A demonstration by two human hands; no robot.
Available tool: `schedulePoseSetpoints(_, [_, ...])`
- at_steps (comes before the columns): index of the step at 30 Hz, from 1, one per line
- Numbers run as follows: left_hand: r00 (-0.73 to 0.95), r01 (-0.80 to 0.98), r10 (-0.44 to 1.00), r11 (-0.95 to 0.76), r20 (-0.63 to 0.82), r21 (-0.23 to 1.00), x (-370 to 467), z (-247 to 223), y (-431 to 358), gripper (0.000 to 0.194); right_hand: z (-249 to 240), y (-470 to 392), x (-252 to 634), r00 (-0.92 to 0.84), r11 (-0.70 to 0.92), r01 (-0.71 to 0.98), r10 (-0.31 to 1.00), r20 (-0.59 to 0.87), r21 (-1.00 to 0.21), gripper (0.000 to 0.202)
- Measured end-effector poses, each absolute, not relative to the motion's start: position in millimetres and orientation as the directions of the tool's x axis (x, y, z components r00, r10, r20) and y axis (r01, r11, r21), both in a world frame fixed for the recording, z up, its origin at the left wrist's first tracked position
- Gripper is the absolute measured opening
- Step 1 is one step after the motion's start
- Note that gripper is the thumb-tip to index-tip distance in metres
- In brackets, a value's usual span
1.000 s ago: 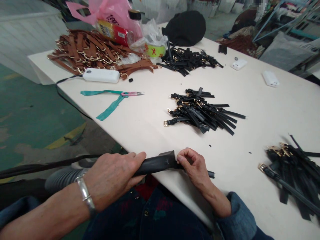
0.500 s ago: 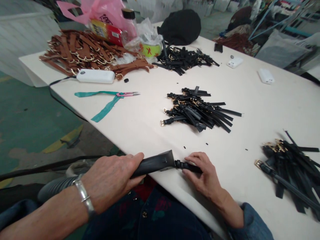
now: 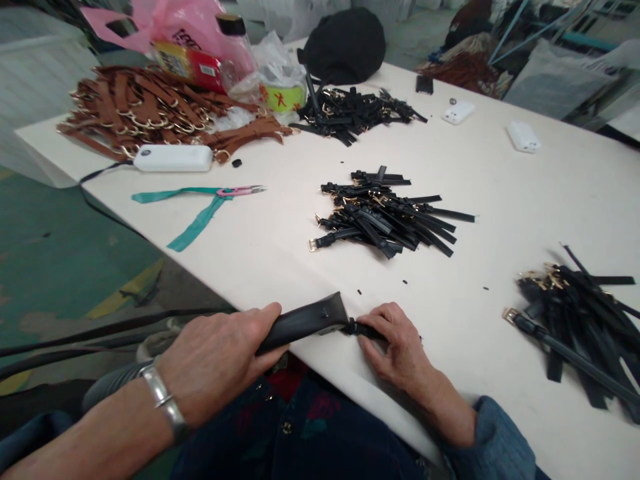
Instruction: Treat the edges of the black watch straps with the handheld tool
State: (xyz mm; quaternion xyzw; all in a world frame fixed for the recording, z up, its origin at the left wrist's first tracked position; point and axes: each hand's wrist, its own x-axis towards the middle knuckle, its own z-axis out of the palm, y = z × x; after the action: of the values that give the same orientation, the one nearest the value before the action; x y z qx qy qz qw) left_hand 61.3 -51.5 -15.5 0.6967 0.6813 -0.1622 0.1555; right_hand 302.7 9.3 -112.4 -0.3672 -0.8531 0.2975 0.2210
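Observation:
My left hand (image 3: 220,360), with a metal bangle on the wrist, is wrapped round a black tool (image 3: 305,323) that widens towards its far end; its exact kind I cannot make out. My right hand (image 3: 395,340) pinches a short black strap (image 3: 370,330) near the table's front edge. The strap's left end lies right at the tool's wide end; whether they touch is unclear. My right fingers hide part of the strap. Beyond both hands lies a pile of black buckle straps (image 3: 385,220) with gold-coloured buckles.
Another black strap pile (image 3: 575,327) lies at the right, a third (image 3: 355,110) farther back. Pink-handled thread snips (image 3: 235,192) with green cloth strips lie left. Brown straps (image 3: 145,110), a white power bank (image 3: 173,158), a pink bag (image 3: 175,27) and a black cap (image 3: 345,47) stand behind.
The view has shifted slightly, so the table things appear farther left. My right hand and its strap sit slightly closer to the tool's wide end. Both grips stay the same.

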Motion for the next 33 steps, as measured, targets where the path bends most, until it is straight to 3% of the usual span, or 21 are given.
schedulePoseSetpoints(8, [0.027, 0.999, 0.884, -0.037, -0.468, -0.013, 61, -4, -53, 0.028, -114, 11, 303, -0.628, 0.550, 0.482, 0.759, 0.169, -0.682, 0.024])
schedulePoseSetpoints(15, [-0.015, 1.000, 0.905, 0.008, -0.426, -0.018, 66, -17, -49, 0.038, -116, 10, 303, -0.622, 0.559, 0.484, 0.761, 0.185, -0.674, 0.025])
schedulePoseSetpoints(25, [-0.071, 0.994, 0.906, 0.031, -0.417, -0.102, 59, -15, -58, 0.041, -116, 11, 306, -0.619, 0.541, 0.475, 0.766, 0.174, -0.694, 0.024])
schedulePoseSetpoints(33, [-0.064, 0.998, 0.873, 0.057, -0.483, -0.030, 62, -2, -67, 0.035, -115, 12, 309, -0.622, 0.556, 0.455, 0.758, 0.199, -0.696, 0.026])
